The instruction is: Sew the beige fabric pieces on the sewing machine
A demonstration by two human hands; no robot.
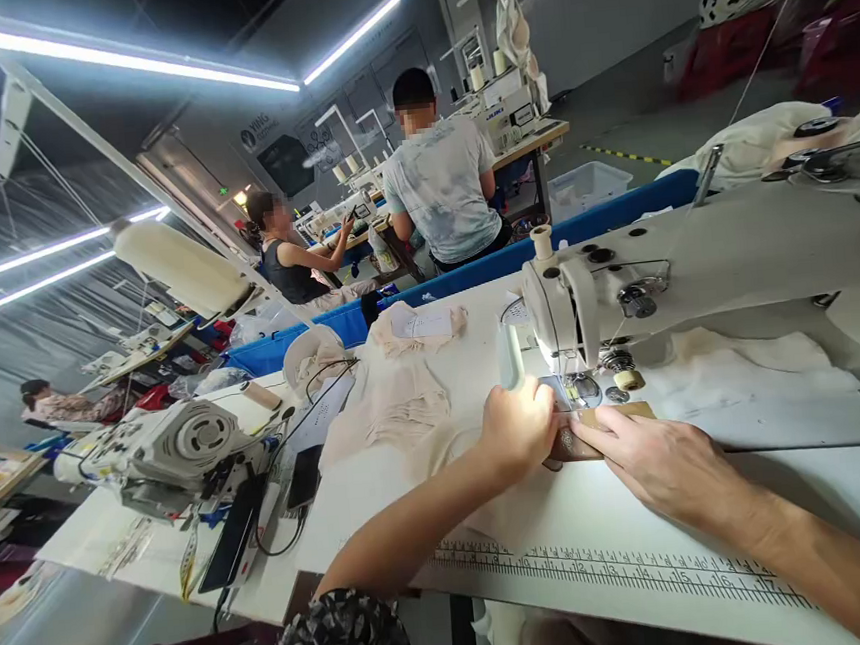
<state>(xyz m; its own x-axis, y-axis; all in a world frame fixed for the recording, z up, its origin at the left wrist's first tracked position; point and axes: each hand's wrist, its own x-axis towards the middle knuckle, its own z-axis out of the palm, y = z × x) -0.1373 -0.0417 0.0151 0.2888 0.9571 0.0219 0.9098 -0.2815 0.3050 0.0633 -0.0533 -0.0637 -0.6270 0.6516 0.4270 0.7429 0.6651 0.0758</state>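
My left hand (pixel 518 425) and my right hand (pixel 657 458) meet at a small brown fabric piece (pixel 597 428) lying under the needle area of a white sewing machine (pixel 696 259). The left hand's fingers curl over the piece's left end, lit by the machine's lamp. My right hand lies flat, its fingers pressing the piece's right side onto the white table (pixel 642 505). The needle itself is hidden behind the machine head.
Beige fabric pieces (pixel 399 405) are piled left of my left hand. A printed ruler (pixel 617 567) runs along the table's front edge. A second machine (pixel 177 445) and a phone (pixel 304 474) sit far left. Other people work at tables behind a blue bin (pixel 471 274).
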